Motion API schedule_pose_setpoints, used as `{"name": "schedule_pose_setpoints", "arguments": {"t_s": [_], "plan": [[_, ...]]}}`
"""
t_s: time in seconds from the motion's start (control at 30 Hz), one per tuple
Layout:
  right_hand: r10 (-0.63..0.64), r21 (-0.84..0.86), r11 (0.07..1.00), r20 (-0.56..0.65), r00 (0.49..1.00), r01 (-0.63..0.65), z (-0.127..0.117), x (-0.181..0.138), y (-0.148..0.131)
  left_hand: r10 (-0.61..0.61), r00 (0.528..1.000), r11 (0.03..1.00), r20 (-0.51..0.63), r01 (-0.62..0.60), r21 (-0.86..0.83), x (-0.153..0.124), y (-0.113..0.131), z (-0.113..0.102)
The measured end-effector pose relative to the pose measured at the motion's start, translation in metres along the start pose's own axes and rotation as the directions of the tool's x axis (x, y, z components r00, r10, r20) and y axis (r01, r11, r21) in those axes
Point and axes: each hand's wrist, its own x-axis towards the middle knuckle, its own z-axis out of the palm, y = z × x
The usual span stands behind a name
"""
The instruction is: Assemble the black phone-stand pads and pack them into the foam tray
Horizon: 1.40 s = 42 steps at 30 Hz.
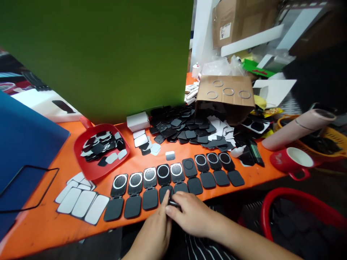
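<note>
clock centred on the hands, 12 straight ahead. small dark piece (175, 204) is at centre, by the near edge of the orange table (40, 233), pinched between thumb and bent index finger of the right hand (193, 213). index finger of the left hand (158, 224) is extended alongside it; whether the piece is gripped from that side can't be told, rest of those fingers hidden. hands are brought close together at the fingertips. nine black hinged units (150, 199) are laid open in a row from 10 to 2, partly covered by the fingers at 12. silver rings (129, 180) are carried on eight upper halves; on the sixth from left a dark ring (185, 164) is seen. a silver-grey plate (170, 155) is left loose past the row at 12, black plates (187, 131) are heaped farther out. white-faced cards (81, 203) are spread at 9. red dustpan (94, 173) is filled with black and pale pieces (100, 146) at 10. cardboard box (229, 103) at 1 is topped with four thin rings (228, 95). red mug (280, 162) and pink flask (295, 130) are placed at 2, red tub (266, 220) below table level at 3.
</note>
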Motion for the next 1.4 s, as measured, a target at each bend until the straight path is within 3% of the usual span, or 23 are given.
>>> {"name": "schedule_pose_setpoints", "arguments": {"t_s": [0.13,0.27,0.33,0.43,0.53,0.67,0.83,0.93,1.07,1.17,1.23,1.33,1.4], "plan": [[0.014,-0.017,1.0,-0.055,0.998,-0.015,0.007,0.002,0.0,-0.016,1.0,0.998,0.012,0.016,-0.055,-0.003,0.0,0.003],[-0.056,0.036,0.998,-0.101,0.993,0.06,0.013,0.01,-0.003,-0.155,0.985,0.944,-0.071,0.126,-0.303,0.003,0.002,0.001],[-0.086,0.199,0.975,-0.069,0.994,0.099,0.011,0.014,-0.003,-0.246,0.961,0.867,-0.124,0.161,-0.472,0.008,0.003,-0.001],[-0.047,0.496,0.868,0.037,0.998,0.022,0.006,0.018,-0.001,-0.359,0.922,0.778,-0.145,0.21,-0.592,0.014,0.002,-0.007],[-0.017,0.479,0.878,0.041,0.999,-0.005,0.002,0.017,-0.003,-0.33,0.92,0.844,-0.21,0.189,-0.501,0.012,0.003,-0.01],[-0.088,0.105,0.99,-0.069,0.994,0.095,0.003,0.013,-0.014,-0.183,0.95,0.97,-0.255,0.131,-0.206,0.004,0.009,-0.011],[-0.103,-0.157,0.983,-0.061,0.993,0.092,0.007,0.011,-0.02,-0.067,0.974,0.993,-0.214,0.087,0.081,-0.004,0.009,-0.011],[-0.101,-0.117,0.988,-0.026,0.995,0.098,0.007,0.008,-0.017,-0.023,0.982,0.977,-0.189,0.062,0.206,-0.008,0.004,-0.007],[-0.022,0.077,0.997,-0.072,0.997,0.027,0.011,0.006,-0.015,0.009,0.991,0.962,-0.132,0.027,0.27,-0.012,0.0,0.002],[0.041,0.291,0.957,-0.122,0.992,-0.003,0.018,0.009,-0.012,-0.044,0.987,0.991,-0.154,0.063,0.12,-0.009,0.002,0.004],[0.05,0.509,0.86,-0.074,0.996,-0.005,0.02,0.012,-0.007,-0.122,0.972,0.987,-0.203,0.096,-0.132,-0.003,0.004,0.002],[0.106,0.757,0.643,0.065,0.992,-0.118,0.02,0.016,0.002,-0.283,0.937,0.835,-0.204,0.135,-0.534,0.004,0.004,-0.006],[0.153,0.777,0.601,0.115,0.981,-0.185,0.019,0.016,0.007,-0.334,0.921,0.786,-0.203,0.153,-0.599,0.006,0.004,-0.011]]}}
